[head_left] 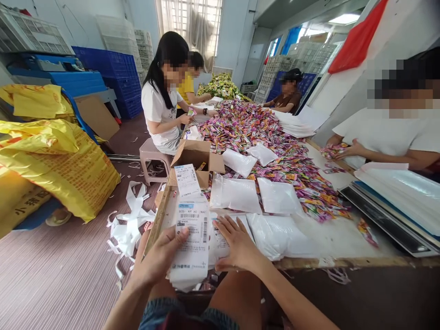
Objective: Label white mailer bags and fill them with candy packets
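Observation:
My left hand (161, 252) is closed on a strip of printed shipping labels (193, 245), thumb on top, at the table's near left edge. The strip runs away from me, and its far end (187, 178) leans against an open cardboard box (193, 149). Fingers spread, my right hand (237, 245) lies flat on a white mailing bag (246, 225). A shipping label (218, 237) shows on that bag, partly hidden by the hand. Another filled mailing bag (275, 233) lies just right of it, and several more white bags (239, 195) lie beyond.
A large heap of small colourful packets (247, 123) covers the table's middle. Co-workers sit around it, including a person in white (165, 101) at left. Flat bags (402, 192) lie at right. Yellow sacks (58, 160) and white paper strips (132, 220) are on the floor.

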{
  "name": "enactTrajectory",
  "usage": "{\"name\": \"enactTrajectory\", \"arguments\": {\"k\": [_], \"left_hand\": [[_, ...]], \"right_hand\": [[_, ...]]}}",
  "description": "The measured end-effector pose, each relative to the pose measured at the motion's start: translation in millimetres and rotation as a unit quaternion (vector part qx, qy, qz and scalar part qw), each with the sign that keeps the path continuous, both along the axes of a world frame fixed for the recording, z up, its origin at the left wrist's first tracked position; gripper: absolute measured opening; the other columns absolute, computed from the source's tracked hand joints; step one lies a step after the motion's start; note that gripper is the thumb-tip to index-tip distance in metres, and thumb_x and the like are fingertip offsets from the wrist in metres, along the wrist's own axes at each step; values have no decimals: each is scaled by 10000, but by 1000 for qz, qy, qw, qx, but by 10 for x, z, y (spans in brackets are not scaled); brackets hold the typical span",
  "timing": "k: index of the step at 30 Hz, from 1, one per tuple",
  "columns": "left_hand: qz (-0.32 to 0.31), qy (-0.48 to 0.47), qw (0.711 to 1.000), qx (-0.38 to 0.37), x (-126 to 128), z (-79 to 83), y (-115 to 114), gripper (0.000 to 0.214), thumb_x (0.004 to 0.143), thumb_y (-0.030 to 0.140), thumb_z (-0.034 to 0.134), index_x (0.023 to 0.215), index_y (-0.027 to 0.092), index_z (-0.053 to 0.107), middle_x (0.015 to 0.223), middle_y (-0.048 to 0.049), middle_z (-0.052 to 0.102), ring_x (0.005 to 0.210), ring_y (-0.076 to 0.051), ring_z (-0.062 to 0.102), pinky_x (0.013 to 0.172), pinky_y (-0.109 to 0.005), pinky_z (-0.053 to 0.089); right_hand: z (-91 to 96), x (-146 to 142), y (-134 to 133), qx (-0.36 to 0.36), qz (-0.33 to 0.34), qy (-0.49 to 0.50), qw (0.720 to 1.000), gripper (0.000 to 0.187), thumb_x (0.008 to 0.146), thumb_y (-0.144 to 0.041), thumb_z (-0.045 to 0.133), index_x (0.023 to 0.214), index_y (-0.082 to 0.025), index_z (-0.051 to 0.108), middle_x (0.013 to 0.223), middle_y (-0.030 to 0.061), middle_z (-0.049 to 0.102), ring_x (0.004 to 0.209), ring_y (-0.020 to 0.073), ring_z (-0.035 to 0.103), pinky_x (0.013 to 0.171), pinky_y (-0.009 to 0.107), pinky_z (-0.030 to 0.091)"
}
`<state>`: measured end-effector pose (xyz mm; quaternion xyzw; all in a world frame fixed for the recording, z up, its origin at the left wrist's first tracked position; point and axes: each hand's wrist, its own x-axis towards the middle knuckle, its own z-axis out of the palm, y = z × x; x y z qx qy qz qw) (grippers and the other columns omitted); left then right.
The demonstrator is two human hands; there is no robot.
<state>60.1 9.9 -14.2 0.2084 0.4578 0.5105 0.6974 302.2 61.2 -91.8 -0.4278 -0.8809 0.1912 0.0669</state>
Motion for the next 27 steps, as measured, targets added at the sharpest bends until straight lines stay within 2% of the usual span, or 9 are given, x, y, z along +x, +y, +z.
{"name": "enactTrajectory", "arguments": {"k": [2,5,9,12,15,19,22,25,27], "left_hand": [[-75,46,993,73,97,-23,-50,303,774,258,743,1064,169,735,939,-102,790,783,-273,740,599,-299,587],[-91,101,982,129,241,-68,-116,275,751,263,762,1019,200,762,989,-65,789,888,-266,719,760,-309,576],[-141,77,981,106,370,-96,-144,192,721,293,783,871,173,790,902,-72,796,919,-289,708,849,-339,551],[-93,-47,995,-4,452,-59,-108,301,786,359,705,1009,161,747,959,-87,789,955,-296,711,808,-364,576],[-17,-93,992,-86,564,-31,-77,314,829,242,649,1115,122,692,1001,-108,783,1023,-275,705,838,-347,579],[-6,-93,989,-113,686,-38,-82,314,834,157,626,1137,93,677,1032,-123,778,1064,-279,694,855,-339,590],[-3,-88,987,-136,695,-55,-43,310,863,162,578,1136,46,666,984,-170,779,1007,-321,716,825,-407,609],[35,-69,990,-119,612,-92,70,343,913,169,500,1203,23,610,955,-183,780,994,-305,724,858,-409,601],[78,-46,992,-90,527,-122,151,382,937,151,454,1303,76,533,967,-141,787,1015,-263,720,897,-387,585]], "right_hand": [[145,22,-48,-19,-48,71,996,1122,615,-724,697,1505,-185,277,1533,182,302,1426,399,213,1133,643,142],[391,-7,-213,-17,-127,279,952,781,883,-503,563,1514,-233,191,1394,146,504,1303,289,464,1049,498,402],[588,-116,-499,106,-74,366,922,289,915,-174,544,1183,-282,563,996,38,684,950,197,638,817,331,525],[593,-155,-592,169,-56,355,918,338,896,-70,514,1163,-268,576,928,38,686,856,185,629,758,317,530],[544,-146,-588,138,-53,312,939,438,872,-47,511,1258,-251,532,994,56,685,884,207,623,765,349,535],[582,-143,-613,68,-69,294,951,201,836,-49,557,912,-229,603,874,35,622,897,211,582,775,350,516],[789,-58,-674,16,-63,317,946,126,863,-108,559,813,-221,587,877,37,557,893,194,555,799,335,502],[1027,315,-561,-7,-95,415,905,120,934,-255,496,833,-224,554,857,43,547,835,186,562,746,312,498],[1047,703,-320,67,-192,489,848,154,952,-359,449,895,-230,510,863,44,550,774,178,561,693,296,486]]}}
